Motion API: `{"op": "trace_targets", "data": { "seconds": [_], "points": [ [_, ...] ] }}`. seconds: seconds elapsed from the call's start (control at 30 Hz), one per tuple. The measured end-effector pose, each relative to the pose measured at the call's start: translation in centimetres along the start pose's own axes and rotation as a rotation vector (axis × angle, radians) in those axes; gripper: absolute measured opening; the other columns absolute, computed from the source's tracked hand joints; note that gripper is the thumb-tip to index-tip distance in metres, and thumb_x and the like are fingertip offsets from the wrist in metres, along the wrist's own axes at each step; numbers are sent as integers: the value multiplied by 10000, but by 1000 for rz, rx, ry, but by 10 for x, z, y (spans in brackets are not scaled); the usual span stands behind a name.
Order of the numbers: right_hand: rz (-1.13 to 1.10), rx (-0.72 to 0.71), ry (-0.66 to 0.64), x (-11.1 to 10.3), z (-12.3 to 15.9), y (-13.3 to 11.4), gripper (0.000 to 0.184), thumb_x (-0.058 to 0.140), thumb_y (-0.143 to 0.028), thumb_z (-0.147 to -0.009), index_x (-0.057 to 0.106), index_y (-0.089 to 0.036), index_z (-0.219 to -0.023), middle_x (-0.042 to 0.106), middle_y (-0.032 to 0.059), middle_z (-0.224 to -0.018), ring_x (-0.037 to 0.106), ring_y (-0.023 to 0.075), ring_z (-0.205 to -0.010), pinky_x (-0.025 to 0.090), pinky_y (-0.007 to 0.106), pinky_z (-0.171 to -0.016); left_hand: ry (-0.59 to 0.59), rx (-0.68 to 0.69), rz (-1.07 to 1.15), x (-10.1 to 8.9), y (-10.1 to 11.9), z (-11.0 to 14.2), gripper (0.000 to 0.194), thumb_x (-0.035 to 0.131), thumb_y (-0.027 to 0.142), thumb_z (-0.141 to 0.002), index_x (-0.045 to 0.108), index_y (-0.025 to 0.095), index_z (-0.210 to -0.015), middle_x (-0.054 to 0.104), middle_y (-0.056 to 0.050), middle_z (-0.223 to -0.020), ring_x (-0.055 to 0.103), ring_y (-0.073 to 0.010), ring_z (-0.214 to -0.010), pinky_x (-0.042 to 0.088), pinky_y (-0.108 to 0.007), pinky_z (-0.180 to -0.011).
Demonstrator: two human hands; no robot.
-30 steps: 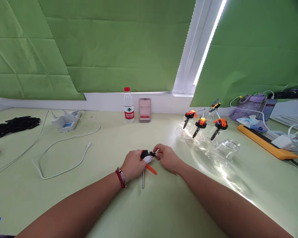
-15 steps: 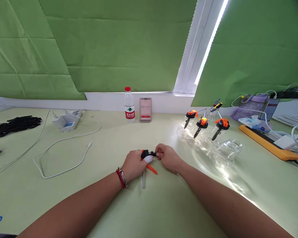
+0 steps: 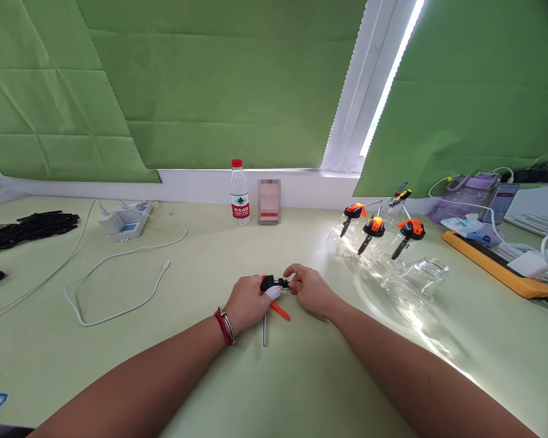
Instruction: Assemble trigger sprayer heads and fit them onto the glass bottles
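Both hands meet at the middle of the pale green table (image 3: 274,389). My left hand (image 3: 246,303), with a red and metal bracelet at the wrist and a white wrap on one finger, is closed around a small black and orange pump head (image 3: 269,284). Its orange lever and thin metal tube stick out below the hand. My right hand (image 3: 308,289) pinches the black nozzle end of the same pump head with its fingertips.
To the right stand three glass bottles with orange and black pump heads (image 3: 374,234) and an empty glass jar (image 3: 420,277). A water bottle (image 3: 240,193) stands by the wall. A white cable (image 3: 119,292) and charger box (image 3: 123,222) lie left; an orange power strip (image 3: 488,264) right.
The hands and the pump head stay in the same hold. Only the camera has shifted slightly.
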State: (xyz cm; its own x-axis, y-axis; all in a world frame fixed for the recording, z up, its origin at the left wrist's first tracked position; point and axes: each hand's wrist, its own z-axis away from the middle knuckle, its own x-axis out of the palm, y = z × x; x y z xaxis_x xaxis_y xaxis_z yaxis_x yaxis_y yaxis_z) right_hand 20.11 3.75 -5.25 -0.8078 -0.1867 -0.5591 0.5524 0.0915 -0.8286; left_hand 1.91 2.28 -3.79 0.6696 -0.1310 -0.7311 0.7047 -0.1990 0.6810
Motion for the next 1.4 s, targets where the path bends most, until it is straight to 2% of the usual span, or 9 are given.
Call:
{"op": "trace_targets", "data": {
  "seconds": [1.4],
  "points": [
    [44,-11,2,0,-1,6,161,454,-130,-773,545,-211,-879,528,-28,-627,442,117,-564,336,222,-529,-9,-8,-33,1,-2,-2,336,487,494,-786,514,190,-646,527,-5,-619,441,-141,-557,299,-242,-502]
  ]
}}
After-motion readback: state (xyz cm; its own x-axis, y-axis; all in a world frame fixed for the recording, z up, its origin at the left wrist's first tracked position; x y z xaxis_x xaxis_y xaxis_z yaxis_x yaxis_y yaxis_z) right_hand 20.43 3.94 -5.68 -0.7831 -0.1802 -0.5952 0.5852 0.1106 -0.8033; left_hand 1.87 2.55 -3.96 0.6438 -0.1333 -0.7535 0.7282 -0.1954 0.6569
